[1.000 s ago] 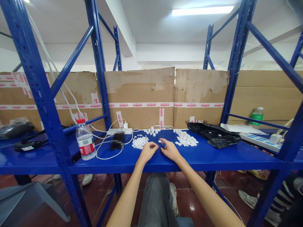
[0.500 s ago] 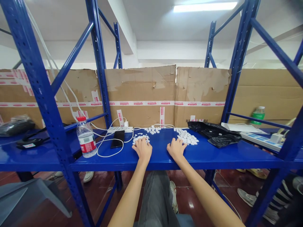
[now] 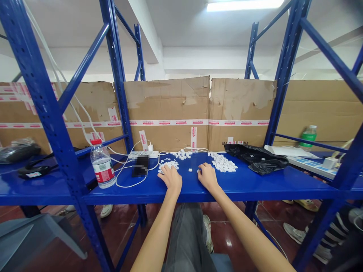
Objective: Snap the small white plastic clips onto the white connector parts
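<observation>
White pieces: small pile [image 3: 168, 165] on the blue shelf [image 3: 255, 185], under the left fingertips; a bigger pile [image 3: 222, 164] lies just right of the right hand.
Left hand [image 3: 171, 177]: palm down, fingers spread into the pile.
Right hand [image 3: 208, 176]: has pulled back from the bigger pile since half a second ago; one loose piece [image 3: 190, 170] lies between the hands.
Hidden: fingertips' grip cannot be told; phone [image 3: 140, 166] blurred.

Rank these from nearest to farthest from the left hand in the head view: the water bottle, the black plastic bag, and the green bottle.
Measured from the left hand:
1. Water bottle, to its left on the blue shelf.
2. Black plastic bag, to its right, past the right hand.
3. Green bottle, far right, behind the blue upright.
</observation>
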Demonstrator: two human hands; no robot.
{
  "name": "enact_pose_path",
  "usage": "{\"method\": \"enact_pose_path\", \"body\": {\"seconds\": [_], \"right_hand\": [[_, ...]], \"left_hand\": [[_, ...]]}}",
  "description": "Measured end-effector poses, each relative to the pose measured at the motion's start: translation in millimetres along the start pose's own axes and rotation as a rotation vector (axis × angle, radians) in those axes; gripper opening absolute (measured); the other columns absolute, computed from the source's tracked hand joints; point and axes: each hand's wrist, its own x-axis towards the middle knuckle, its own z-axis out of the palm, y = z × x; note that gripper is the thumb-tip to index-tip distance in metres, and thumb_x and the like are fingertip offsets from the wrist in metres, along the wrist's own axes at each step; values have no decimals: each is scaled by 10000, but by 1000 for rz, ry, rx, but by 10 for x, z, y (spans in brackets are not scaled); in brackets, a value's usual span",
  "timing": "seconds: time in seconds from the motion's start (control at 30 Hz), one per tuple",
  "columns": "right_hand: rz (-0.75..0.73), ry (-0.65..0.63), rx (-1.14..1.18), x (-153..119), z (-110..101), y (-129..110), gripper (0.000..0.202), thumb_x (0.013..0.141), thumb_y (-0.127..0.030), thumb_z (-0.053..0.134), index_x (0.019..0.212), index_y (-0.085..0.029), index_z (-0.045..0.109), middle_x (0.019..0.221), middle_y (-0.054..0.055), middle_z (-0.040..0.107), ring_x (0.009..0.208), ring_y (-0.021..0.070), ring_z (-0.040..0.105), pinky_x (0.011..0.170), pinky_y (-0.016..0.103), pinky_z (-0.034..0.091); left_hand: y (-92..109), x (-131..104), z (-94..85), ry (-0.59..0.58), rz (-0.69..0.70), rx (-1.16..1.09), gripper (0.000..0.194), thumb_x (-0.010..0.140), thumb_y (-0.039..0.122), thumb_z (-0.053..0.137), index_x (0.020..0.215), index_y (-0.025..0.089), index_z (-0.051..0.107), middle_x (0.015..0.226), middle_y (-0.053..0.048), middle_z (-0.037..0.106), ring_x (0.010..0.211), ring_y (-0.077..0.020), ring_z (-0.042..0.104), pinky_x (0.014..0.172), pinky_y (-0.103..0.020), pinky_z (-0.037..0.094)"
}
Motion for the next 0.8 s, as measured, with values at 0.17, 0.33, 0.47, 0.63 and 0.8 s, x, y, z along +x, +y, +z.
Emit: {"method": "enact_pose_path", "body": {"seconds": [0.17,0.33,0.47,0.63,0.8], "right_hand": [[-86,-69,41,4,15,-12,224,1006,-337,609,1148,-173,663,1192,85,666,1030,207,657,914,418,562],[-144,-99,87,6,-10,-48,220,998,-339,622,1108,-155,668,1139,75,679,1017,209,662,907,424,561],[-186,-147,126,16,-5,-29,208,991,-345,633,1038,-147,674,1048,56,690,940,187,670,859,392,570],[-218,-189,173,30,15,-13,224,992,-363,632,988,-141,669,942,32,687,807,151,661,764,336,575],[-245,-176,194,19,-14,-41,214,1001,-354,618,991,-147,673,958,36,691,822,153,663,787,346,575]], "left_hand": [[-14,8,19,-12,30,-6,344,880,60,425,991,121,744,1141,-227,614,1155,-384,498,913,-536,383],[-32,12,19,-42,155,-57,294,929,143,481,1058,175,744,1140,-184,655,1155,-359,509,960,-539,372],[-44,20,48,-71,213,-84,270,935,156,495,985,195,757,1113,-174,669,1147,-360,509,958,-536,373],[-52,27,43,-70,204,-96,270,941,165,495,1026,201,749,1116,-158,672,1146,-344,510,969,-516,371],[-46,27,21,-71,120,-72,278,923,136,488,1005,148,753,1112,-212,672,1144,-401,509,940,-574,369]]}}
